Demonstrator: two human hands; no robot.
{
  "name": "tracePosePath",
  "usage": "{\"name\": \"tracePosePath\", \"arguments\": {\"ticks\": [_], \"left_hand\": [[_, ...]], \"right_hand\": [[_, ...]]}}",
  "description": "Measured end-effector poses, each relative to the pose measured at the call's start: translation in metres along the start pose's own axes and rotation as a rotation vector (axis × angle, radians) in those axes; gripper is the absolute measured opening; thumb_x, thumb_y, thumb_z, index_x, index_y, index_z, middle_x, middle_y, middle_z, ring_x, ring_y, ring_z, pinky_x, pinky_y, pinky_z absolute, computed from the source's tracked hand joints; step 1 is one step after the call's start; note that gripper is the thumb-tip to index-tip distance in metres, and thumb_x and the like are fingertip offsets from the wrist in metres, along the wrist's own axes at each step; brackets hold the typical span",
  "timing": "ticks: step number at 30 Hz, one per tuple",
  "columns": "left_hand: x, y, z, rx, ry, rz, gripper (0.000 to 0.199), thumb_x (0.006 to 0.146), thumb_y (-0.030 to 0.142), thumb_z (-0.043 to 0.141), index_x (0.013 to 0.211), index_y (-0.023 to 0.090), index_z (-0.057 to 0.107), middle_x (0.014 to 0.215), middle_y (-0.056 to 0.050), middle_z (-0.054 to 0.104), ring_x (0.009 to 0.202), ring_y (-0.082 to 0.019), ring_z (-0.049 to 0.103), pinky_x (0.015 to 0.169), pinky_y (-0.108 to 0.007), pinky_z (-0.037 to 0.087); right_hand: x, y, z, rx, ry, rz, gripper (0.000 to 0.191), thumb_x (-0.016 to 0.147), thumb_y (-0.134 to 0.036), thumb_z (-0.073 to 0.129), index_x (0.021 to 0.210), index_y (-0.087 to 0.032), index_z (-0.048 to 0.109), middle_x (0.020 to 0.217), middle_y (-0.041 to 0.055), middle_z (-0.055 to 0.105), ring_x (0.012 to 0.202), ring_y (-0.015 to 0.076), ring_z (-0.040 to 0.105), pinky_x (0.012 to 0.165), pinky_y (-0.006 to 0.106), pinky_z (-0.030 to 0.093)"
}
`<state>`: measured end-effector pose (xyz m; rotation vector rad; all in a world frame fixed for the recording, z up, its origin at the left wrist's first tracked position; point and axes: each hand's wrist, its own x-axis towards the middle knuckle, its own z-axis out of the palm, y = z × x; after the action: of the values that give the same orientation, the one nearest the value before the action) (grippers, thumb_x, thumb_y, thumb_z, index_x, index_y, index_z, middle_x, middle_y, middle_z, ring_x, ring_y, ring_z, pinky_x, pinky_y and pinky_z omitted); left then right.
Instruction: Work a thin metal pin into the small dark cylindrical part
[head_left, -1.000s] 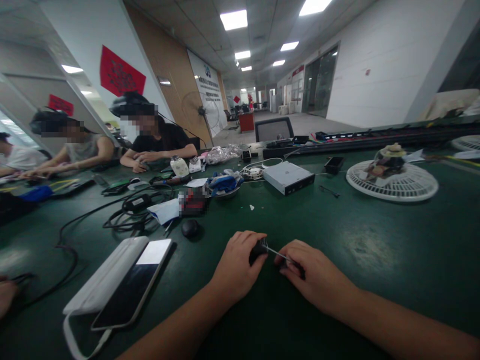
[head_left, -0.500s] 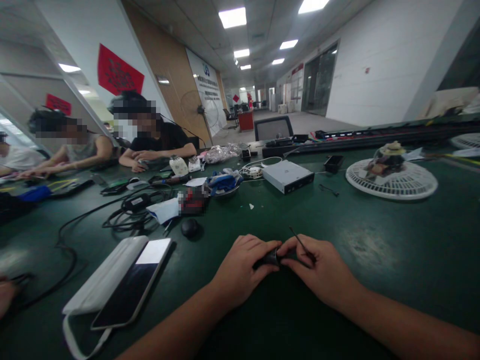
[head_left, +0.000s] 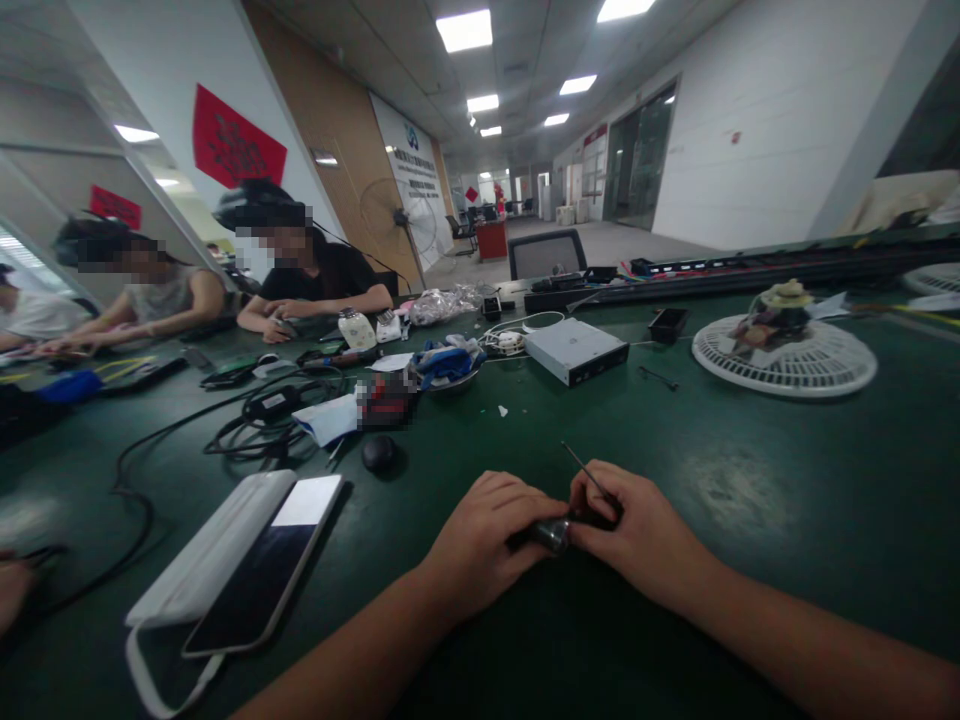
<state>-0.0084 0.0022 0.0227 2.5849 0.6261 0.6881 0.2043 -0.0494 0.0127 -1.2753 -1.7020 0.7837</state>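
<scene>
My left hand [head_left: 491, 535] is closed around a dark cylindrical part [head_left: 553, 534], whose shiny metal end points toward my other hand. Most of that part is hidden by the fingers. Close beside it, my right hand [head_left: 634, 525] is closed on a thin metal rod [head_left: 583, 468], which sticks out up and to the left like a screwdriver shaft. Something dark also shows between the right fingers, too covered to name. The right fingertips are at the metal end of the part; whether they touch it I cannot tell.
On the green table [head_left: 420, 660], a phone [head_left: 262, 580] and a white power bank [head_left: 214, 550] lie at left, near a black mouse [head_left: 379, 455]. Further back are a silver disc drive [head_left: 576, 350], cables [head_left: 255, 425] and a white fan grille [head_left: 787, 365]. People sit at far left.
The metal end of the dark part is now exposed and tilted toward me. My right fingers have shifted slightly away from it, and the rod's tip has moved left and up.
</scene>
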Motion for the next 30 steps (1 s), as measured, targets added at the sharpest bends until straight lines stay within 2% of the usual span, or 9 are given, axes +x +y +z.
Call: {"name": "tracePosePath", "arguments": {"ticks": [4,9,12,14,17,19,22,25,30], "left_hand": [[0.0,0.005,0.0,0.014,0.035,-0.042,0.03,0.086,0.025,0.075,0.114,0.024,0.065,0.108,-0.002,0.074,0.101,-0.021,0.065,0.091,-0.038,0.046],[-0.001,0.007,0.003,0.051,0.164,-0.208,0.028,0.084,0.02,0.072,0.11,0.023,0.063,0.105,-0.003,0.071,0.098,-0.022,0.064,0.088,-0.039,0.049],[-0.001,0.005,0.003,0.045,0.276,-0.34,0.026,0.084,0.02,0.069,0.108,0.024,0.061,0.105,-0.003,0.07,0.098,-0.022,0.066,0.086,-0.039,0.051],[0.0,0.002,0.003,0.037,0.36,-0.417,0.025,0.085,0.022,0.068,0.108,0.023,0.059,0.105,-0.004,0.07,0.097,-0.023,0.067,0.085,-0.039,0.052],[0.001,-0.002,0.003,0.047,0.449,-0.503,0.024,0.084,0.022,0.068,0.106,0.022,0.058,0.101,-0.004,0.071,0.094,-0.023,0.068,0.083,-0.04,0.053],[0.001,-0.005,0.003,0.052,0.469,-0.545,0.023,0.084,0.023,0.068,0.104,0.022,0.058,0.1,-0.004,0.071,0.093,-0.024,0.068,0.082,-0.041,0.053],[0.001,-0.008,0.003,0.049,0.471,-0.571,0.021,0.084,0.022,0.068,0.102,0.022,0.058,0.1,-0.004,0.07,0.092,-0.023,0.067,0.083,-0.041,0.052],[0.0,-0.008,0.004,0.047,0.424,-0.526,0.021,0.081,0.018,0.069,0.1,0.022,0.06,0.098,-0.002,0.069,0.092,-0.022,0.065,0.083,-0.04,0.051],[0.0,-0.005,0.003,0.104,0.381,-0.441,0.022,0.077,0.011,0.07,0.093,0.022,0.061,0.095,-0.001,0.068,0.091,-0.022,0.063,0.08,-0.038,0.048]], "right_hand": [[-0.002,-0.005,-0.001,-0.05,-0.022,0.002,0.028,0.081,-0.016,0.065,0.071,-0.023,0.039,0.08,-0.0016,0.055,0.069,0.0142,0.05,0.061,0.029,0.039],[-0.007,-0.011,-0.004,-0.082,-0.019,-0.009,0.01,0.096,-0.021,0.046,0.087,-0.022,0.05,0.076,-0.0009,0.055,0.067,0.015,0.051,0.061,0.03,0.04],[-0.009,-0.011,-0.003,-0.131,-0.005,-0.015,0.019,0.098,-0.02,0.043,0.112,-0.021,0.057,0.086,0.0023,0.063,0.074,0.0169,0.059,0.066,0.032,0.045],[-0.008,-0.009,-0.001,-0.151,-0.004,-0.032,0.031,0.098,-0.02,0.045,0.128,-0.023,0.055,0.096,0.0048,0.066,0.081,0.0184,0.063,0.071,0.034,0.049],[-0.007,-0.006,0.0,-0.172,-0.013,-0.04,0.043,0.098,-0.023,0.049,0.141,-0.027,0.051,0.107,0.0061,0.068,0.088,0.0202,0.065,0.075,0.036,0.052],[-0.007,-0.006,0.0,-0.181,-0.021,-0.024,0.045,0.098,-0.024,0.051,0.142,-0.029,0.051,0.106,0.0049,0.069,0.086,0.0198,0.066,0.074,0.036,0.053],[-0.006,-0.008,0.0,-0.193,-0.061,-0.019,0.035,0.098,-0.025,0.051,0.131,-0.029,0.061,0.107,0.0028,0.071,0.087,0.0188,0.067,0.074,0.035,0.053],[-0.006,-0.009,0.0,-0.234,-0.082,-0.034,0.029,0.098,-0.025,0.052,0.121,-0.029,0.07,0.105,0.002,0.073,0.088,0.0188,0.067,0.074,0.034,0.052],[-0.007,-0.008,0.001,-0.335,-0.065,-0.059,0.031,0.096,-0.022,0.054,0.119,-0.028,0.073,0.092,0.0015,0.073,0.076,0.0173,0.066,0.066,0.033,0.05]]}}
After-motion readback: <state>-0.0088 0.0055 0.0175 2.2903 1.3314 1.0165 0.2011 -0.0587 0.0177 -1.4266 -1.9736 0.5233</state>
